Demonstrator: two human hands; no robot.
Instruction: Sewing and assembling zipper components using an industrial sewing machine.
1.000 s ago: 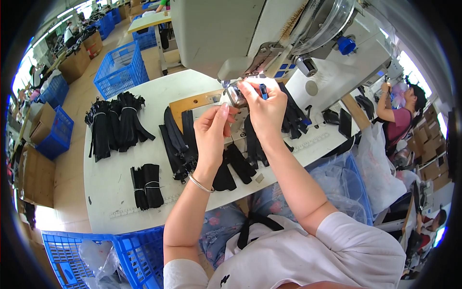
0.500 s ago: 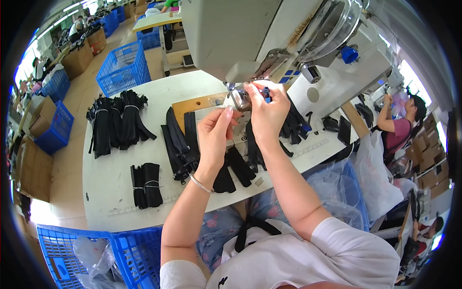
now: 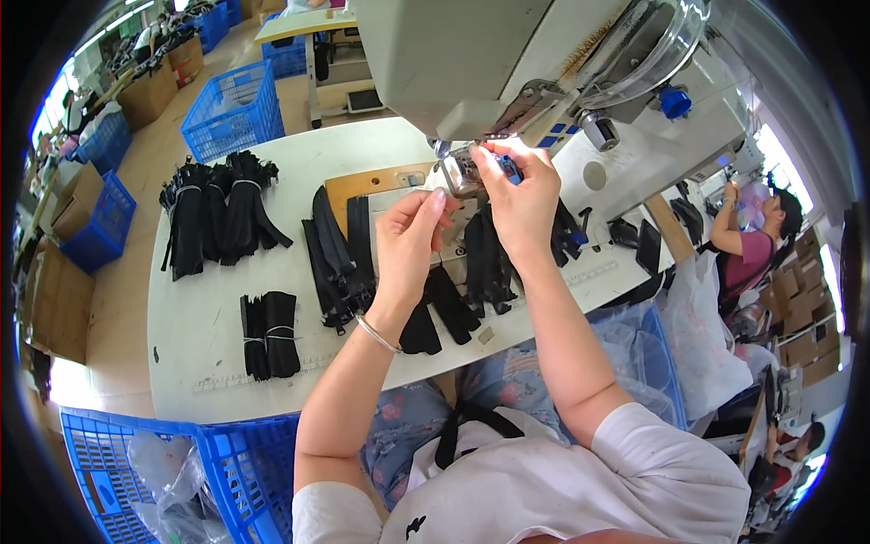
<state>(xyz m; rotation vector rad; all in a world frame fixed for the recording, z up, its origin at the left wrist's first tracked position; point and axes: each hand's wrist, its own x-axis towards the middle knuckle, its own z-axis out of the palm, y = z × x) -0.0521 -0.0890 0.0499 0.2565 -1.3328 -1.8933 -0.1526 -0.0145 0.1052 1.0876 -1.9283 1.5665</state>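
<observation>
My left hand (image 3: 410, 238) is raised over the table, thumb and forefinger pinched; anything between them is too small to make out. Up by the needle area of the sewing machine (image 3: 453, 68), my right hand (image 3: 526, 201) has its fingers closed beside the metal presser parts (image 3: 460, 174). A small blue piece (image 3: 510, 170) shows at those fingers; I cannot tell whether it is held or belongs to the machine. Black zippers (image 3: 328, 263) lie left of my left wrist, and more black zippers (image 3: 489, 263) lie between my forearms.
Tied black zipper bundles (image 3: 222, 213) and a smaller tied bundle (image 3: 269, 335) lie on the white table (image 3: 190, 317) at left. Blue crates stand at lower left (image 3: 136, 444) and beyond the table (image 3: 234, 113). A co-worker (image 3: 757, 227) sits at right, past a plastic bag (image 3: 693, 335).
The whole view has shifted slightly. My right hand has moved a little to the right, apart from my left hand. My left hand keeps its pinch.
</observation>
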